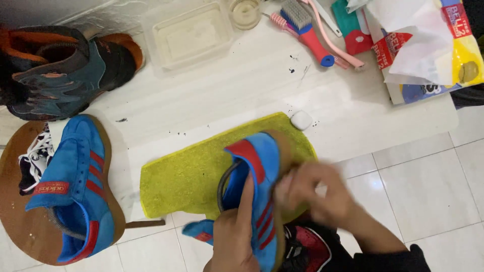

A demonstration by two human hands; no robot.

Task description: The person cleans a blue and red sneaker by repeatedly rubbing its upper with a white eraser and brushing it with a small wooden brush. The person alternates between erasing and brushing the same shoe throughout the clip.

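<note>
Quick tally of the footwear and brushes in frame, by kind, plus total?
Blue sneakers with red stripes: 2, one held in the left hand and rubbed by the right hand at, one on the round wooden board
Dark hiking boots: 2
Brushes: 2
Total: 6

left hand [234,239] gripping, fingers curled | right hand [315,194] blurred, pressing beside

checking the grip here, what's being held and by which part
The left hand grips a blue sneaker at its heel opening. The blurred right hand presses on its sole edge.
</note>
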